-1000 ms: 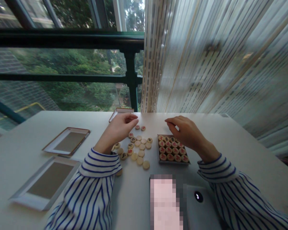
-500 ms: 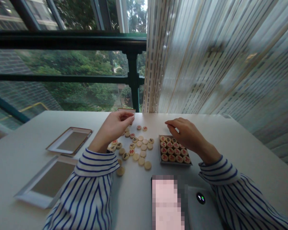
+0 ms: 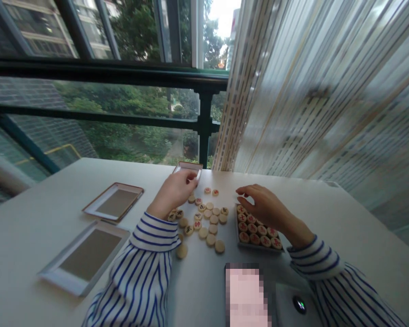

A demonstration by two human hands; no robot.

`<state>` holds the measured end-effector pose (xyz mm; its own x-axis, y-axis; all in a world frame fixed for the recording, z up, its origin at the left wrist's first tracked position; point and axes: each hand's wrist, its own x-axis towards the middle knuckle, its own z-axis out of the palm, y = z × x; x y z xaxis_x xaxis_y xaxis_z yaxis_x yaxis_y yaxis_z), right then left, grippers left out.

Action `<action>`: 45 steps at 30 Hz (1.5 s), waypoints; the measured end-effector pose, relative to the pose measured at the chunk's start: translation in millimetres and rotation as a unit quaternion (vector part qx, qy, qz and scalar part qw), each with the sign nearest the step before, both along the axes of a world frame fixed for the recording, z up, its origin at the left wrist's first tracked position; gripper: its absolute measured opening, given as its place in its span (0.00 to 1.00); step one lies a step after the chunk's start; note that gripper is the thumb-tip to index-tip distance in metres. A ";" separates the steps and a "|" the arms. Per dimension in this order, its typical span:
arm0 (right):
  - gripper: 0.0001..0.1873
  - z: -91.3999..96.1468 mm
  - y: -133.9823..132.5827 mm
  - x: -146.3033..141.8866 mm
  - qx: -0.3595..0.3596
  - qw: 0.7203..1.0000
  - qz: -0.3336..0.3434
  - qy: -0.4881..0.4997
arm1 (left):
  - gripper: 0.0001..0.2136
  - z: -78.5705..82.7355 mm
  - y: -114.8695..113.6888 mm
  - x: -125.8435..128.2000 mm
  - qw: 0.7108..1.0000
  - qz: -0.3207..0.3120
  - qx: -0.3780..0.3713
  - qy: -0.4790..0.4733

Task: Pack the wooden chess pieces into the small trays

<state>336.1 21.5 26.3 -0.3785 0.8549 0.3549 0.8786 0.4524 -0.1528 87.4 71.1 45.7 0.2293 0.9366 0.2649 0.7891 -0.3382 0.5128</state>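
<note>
Two red-marked pieces (image 3: 211, 191) lie flat on the surface (image 3: 347, 222), in the gap between the hands, side by side, near its far edge. Round discs, so no long axis to line up with.

Left hand (image 3: 176, 190): nearer to the pair in view, which sits to the right of its fingertips and a little lower in the frame. Fingers curled, thumb close to forefinger; cannot tell whether anything is pinched. Height above the surface unclear.

Right hand (image 3: 266, 206): over the far part of the open box (image 3: 260, 248), hiding some of its rows. Thumb and forefinger parted, nothing visible between them. The pair lies left of these fingertips.

Loose pieces (image 3: 210, 240): scattered between left wrist and box, some blank side up.

Far tray (image 3: 178, 167): just beyond left fingers.
</note>
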 end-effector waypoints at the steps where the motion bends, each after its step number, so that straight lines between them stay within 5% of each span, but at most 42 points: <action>1: 0.13 0.9 4.7 -2.5 -0.014 1.000 0.002 -0.008 | 0.14 -0.8 0.3 -0.4 1.000 0.006 -0.003 0.008; 7: 0.15 4.2 43.9 -24.2 -0.081 0.994 0.010 -0.067 | 0.15 -8.9 3.5 -3.1 0.999 0.016 -0.009 0.033; 18: 0.19 -17.1 93.8 -66.7 -0.129 0.975 0.013 -0.180 | 0.15 -10.3 4.6 -4.0 1.000 0.017 -0.009 0.025; 30: 0.17 -19.8 96.6 -81.2 -0.129 0.971 -0.001 -0.202 | 0.15 -9.6 4.9 -3.6 0.999 0.022 -0.011 0.024; 40: 0.15 7.1 83.4 -67.9 -0.086 0.982 0.003 -0.167 | 0.14 -9.8 4.0 0.8 1.000 0.016 0.012 -0.022; 45: 0.13 15.9 70.3 -54.3 -0.045 0.996 0.017 -0.075 | 0.13 -10.6 3.8 7.9 0.997 -0.014 0.021 -0.073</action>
